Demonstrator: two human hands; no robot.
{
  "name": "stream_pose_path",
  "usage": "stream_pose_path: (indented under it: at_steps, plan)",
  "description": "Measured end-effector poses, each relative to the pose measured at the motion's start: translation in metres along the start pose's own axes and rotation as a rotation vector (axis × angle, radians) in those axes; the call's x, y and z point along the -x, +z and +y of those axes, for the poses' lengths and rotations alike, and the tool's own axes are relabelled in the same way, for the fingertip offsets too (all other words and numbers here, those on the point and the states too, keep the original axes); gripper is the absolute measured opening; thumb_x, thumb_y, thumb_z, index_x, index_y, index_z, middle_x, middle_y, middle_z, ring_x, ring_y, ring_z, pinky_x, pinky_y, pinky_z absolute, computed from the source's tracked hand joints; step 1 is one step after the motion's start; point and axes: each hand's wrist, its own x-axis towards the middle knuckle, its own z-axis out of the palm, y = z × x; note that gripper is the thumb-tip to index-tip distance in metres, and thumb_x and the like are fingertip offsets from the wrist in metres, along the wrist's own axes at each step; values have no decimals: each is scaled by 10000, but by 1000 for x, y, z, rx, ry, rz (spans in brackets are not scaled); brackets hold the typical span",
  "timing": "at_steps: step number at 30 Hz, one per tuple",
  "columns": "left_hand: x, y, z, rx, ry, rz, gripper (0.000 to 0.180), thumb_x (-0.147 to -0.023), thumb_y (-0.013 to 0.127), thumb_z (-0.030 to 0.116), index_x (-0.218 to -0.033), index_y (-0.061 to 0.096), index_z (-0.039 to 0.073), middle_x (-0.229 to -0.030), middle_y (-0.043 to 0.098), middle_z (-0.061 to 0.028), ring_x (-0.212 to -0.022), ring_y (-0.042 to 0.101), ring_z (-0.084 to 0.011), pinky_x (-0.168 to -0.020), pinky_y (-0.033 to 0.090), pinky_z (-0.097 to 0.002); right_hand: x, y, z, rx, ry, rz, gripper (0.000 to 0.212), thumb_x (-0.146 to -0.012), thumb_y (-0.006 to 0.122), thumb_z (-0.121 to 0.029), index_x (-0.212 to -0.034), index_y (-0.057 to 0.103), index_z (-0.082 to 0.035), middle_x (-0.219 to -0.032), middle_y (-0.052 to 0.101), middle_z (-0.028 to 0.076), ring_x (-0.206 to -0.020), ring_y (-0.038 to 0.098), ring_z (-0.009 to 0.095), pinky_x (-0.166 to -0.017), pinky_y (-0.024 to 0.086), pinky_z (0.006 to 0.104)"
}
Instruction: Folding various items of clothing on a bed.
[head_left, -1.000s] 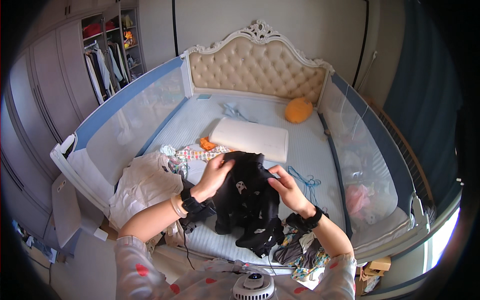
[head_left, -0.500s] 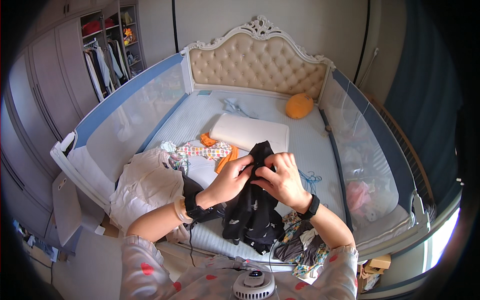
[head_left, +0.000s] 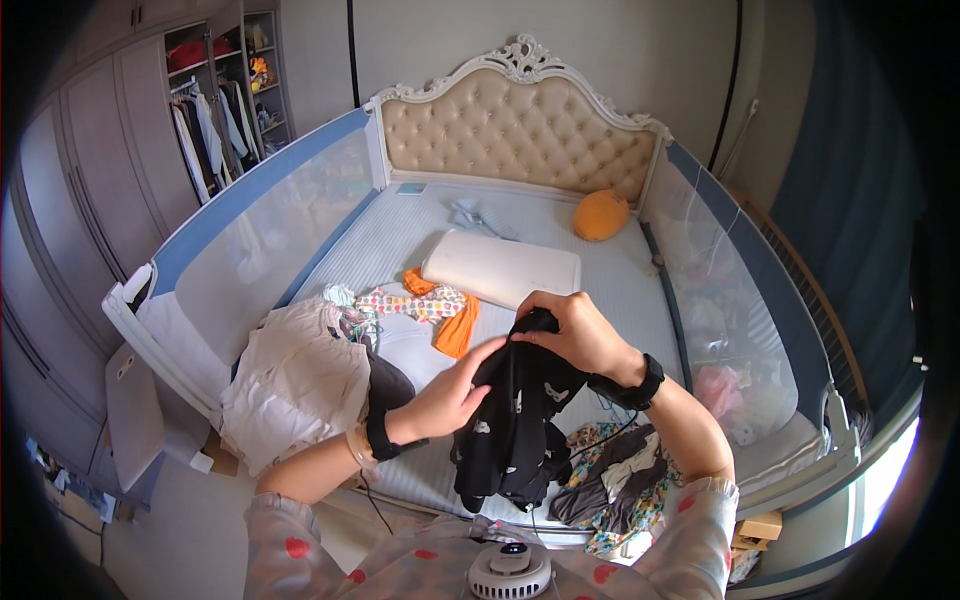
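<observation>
Far left: wardrobe (head_left: 215,120) open, clothes hanging inside. Bed rail (head_left: 250,235) w/ mesh along left side of bed (head_left: 560,225).

On bed, left part: cream garment (head_left: 295,375) in a heap by the rail, white & dark bits next to it. Beyond that, patterned cloth (head_left: 415,303) w/ orange cloth (head_left: 458,330) touching it, just in front of white pillow (head_left: 500,268).

Left hand (head_left: 450,395): now lower than 0.5 s ago, when both hands were bunched together at the top of the garment. Fingers together, thumb on top, pinching the left edge of the black garment (head_left: 515,420) about mid-height. Black band at the wrist.

Black garment: held up over the near edge of bed, between both hands, white small prints on it, hanging down in a narrow folded strip. 1.0 s ago spread wider btwn hands; now doubled lengthwise, so a fold looks made & hands seem to be smoothing or lining up edges.

Right hand (head_left: 580,335): at top of garment, about same spot as 0.5 s ago, fingers curled & clamped on the upper fold. Dark watch on wrist.

Below right arm: dark & floral clothes pile (head_left: 620,480) on bed edge. Orange cushion (head_left: 600,215) far back near headboard (head_left: 515,130). Right rail w/ pink items behind mesh.
</observation>
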Motion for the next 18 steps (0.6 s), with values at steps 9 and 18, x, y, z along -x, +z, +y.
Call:
stream_pose_path:
  at_steps: [9,18]
  plan:
    - [18,2,-34,-284,-173,152,105,-766,552,22,-802,648,49,-808,586,-128,-695,598,-313,-614,487,-396,-6,-11,-7,267,-14,14,296,-734,761,-230,-893,613,-29,-742,649,141,-681,633,319,-632,493,347]
    - [-6,27,-30,-333,-103,189,213,-834,609,179,-845,629,-33,-823,585,-177,-787,568,-335,-695,442,-411,-15,-27,-34,334,-128,-57,290,-739,752,-256,-878,605,-49,-712,635,127,-667,616,331,-608,480,363]
